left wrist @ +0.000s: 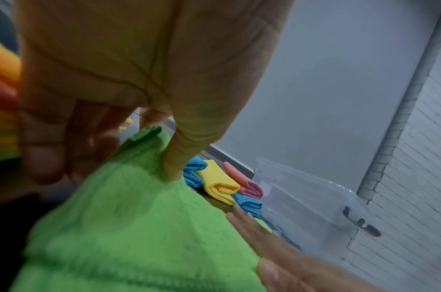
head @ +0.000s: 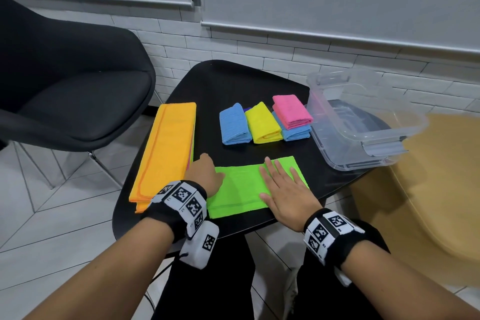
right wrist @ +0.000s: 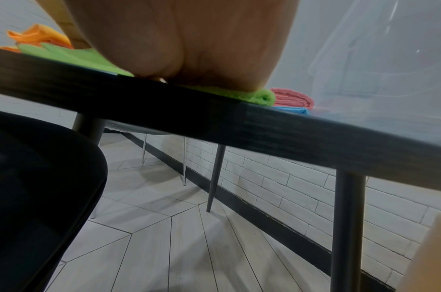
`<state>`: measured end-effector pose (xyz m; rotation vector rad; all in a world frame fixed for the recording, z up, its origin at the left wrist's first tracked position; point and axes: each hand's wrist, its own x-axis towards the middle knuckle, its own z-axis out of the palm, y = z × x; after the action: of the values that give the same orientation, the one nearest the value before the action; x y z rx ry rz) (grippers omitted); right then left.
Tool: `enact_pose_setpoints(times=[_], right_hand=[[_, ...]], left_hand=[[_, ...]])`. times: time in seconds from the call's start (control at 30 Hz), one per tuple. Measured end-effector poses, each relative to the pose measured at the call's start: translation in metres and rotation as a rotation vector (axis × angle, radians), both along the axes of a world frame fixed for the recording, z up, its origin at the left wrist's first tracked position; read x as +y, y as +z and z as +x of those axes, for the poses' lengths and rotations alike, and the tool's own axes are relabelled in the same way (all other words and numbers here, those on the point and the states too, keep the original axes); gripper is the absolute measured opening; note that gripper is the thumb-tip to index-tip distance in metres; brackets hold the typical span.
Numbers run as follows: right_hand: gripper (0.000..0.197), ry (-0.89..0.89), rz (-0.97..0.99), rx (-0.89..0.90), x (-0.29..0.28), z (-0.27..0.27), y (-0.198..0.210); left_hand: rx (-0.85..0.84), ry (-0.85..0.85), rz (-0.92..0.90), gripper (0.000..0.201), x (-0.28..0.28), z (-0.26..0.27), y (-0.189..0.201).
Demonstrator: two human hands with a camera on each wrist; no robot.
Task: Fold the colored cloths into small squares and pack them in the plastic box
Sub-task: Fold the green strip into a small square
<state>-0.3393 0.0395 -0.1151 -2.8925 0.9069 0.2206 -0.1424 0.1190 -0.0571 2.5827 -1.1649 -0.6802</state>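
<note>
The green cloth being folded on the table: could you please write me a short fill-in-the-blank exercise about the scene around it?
1. The right hand lies flat on the ____ cloth.
2. The left hand pinches that cloth's ____ end.
3. The pink cloth rests on a folded ____ cloth.
4. The plastic box holds ____ folded cloths.

Missing words: green; left; blue; no

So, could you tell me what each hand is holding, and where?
The left hand pinches the green cloth at its left end; the right hand only presses flat on its right half.
</note>
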Motion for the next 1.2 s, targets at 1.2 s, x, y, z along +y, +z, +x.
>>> enact_pose_setpoints(times=[1.2], right_hand=[[0.135, 0.118, 0.194, 0.008, -0.026, -0.022, 0.034]], left_hand=[[0.17, -0.607, -0.122, 0.034, -0.015, -0.017, -0.005]])
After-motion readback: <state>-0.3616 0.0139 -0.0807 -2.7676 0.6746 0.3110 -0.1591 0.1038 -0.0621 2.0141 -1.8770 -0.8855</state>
